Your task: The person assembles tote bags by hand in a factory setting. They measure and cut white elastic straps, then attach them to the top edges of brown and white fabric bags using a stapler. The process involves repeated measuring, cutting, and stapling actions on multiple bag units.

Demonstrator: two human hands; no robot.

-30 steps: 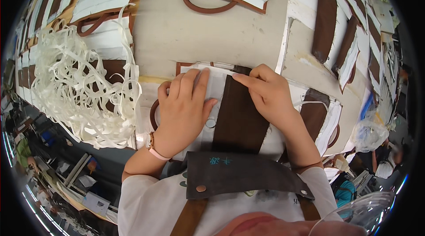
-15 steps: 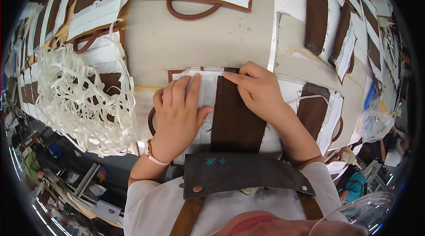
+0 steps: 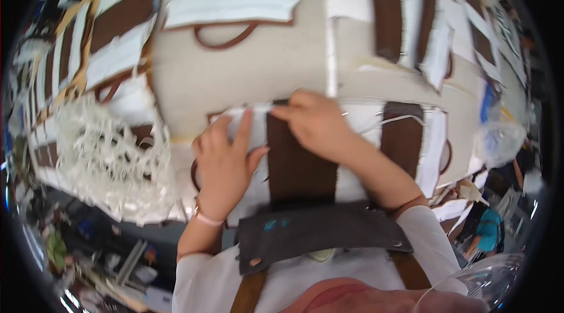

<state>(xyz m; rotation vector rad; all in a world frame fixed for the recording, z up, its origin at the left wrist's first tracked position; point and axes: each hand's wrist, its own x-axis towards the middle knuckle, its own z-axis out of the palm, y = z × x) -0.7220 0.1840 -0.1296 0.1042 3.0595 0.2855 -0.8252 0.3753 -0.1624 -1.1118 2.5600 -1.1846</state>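
A bag piece with a dark brown middle band [image 3: 302, 163] and white sides lies in front of me on the work surface. My left hand [image 3: 224, 157] rests flat on its white left part, fingers spread toward the far edge. At that far edge, near the corner of the brown band, my right hand [image 3: 316, 125] has its fingers curled and the index fingertip pressed down. Whatever it may pinch is hidden under the fingers. Part of a brown handle [image 3: 195, 175] curves out beside my left wrist.
Tangled white strips [image 3: 114, 163] heap up at the left. Another brown and white bag piece [image 3: 402, 131] lies to the right, with a thin white cord across it. More pieces [image 3: 235, 2] lie farther back. A clear plastic bag [image 3: 499, 142] is at the right edge.
The view has shifted and blurred, so the surface appears farther left. Both hands keep nearly the same places on the bag piece.
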